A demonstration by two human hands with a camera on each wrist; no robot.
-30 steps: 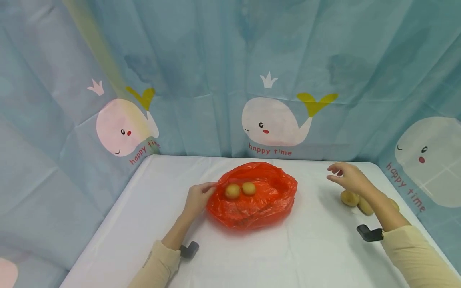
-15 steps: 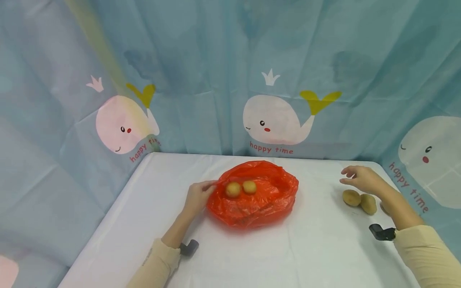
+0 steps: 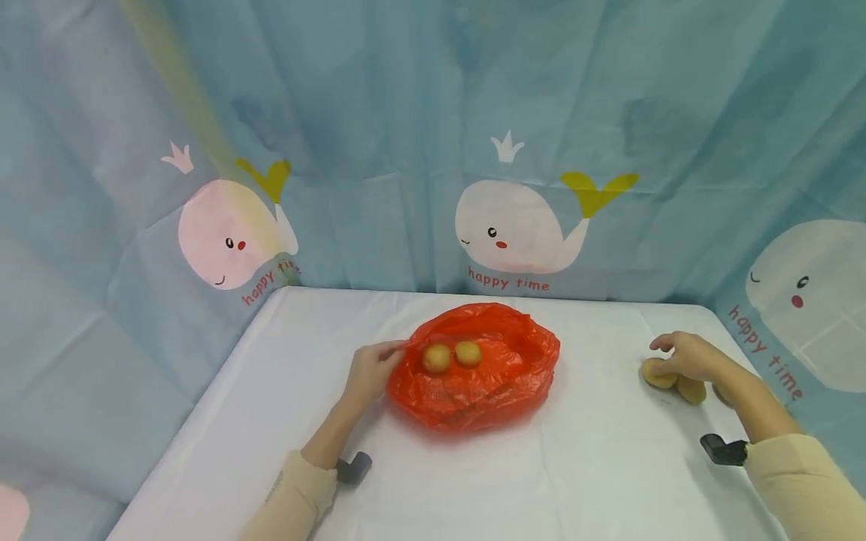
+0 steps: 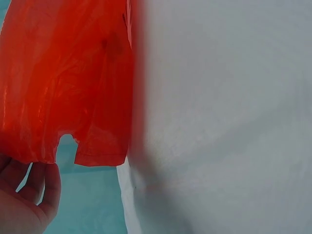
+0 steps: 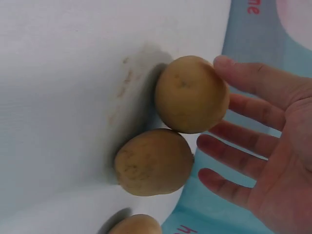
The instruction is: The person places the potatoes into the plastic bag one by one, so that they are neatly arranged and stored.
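A red plastic bag (image 3: 473, 398) lies with its mouth spread wide at the middle of the table, and two potatoes (image 3: 436, 359) show inside it. My left hand (image 3: 368, 372) pinches the bag's left rim between thumb and fingers; the left wrist view has this hand (image 4: 29, 200) at the lower left, below the red plastic. Over at the right, my right hand (image 3: 695, 358) is above a group of potatoes (image 3: 691, 390). In the right wrist view its fingers extend beside the upper potato (image 5: 190, 95), the thumb at that potato's edge. A second potato (image 5: 153, 163) sits against it.
A third loose potato (image 5: 135, 225) lies at the bottom of the right wrist view. White cloth covers the table (image 3: 473, 488). A blue curtain (image 3: 379, 225) with whale prints stands behind the table and along its sides.
My right hand has moved right and then down, from above the table to the loose potatoes. The left hand keeps its hold on the bag's rim.
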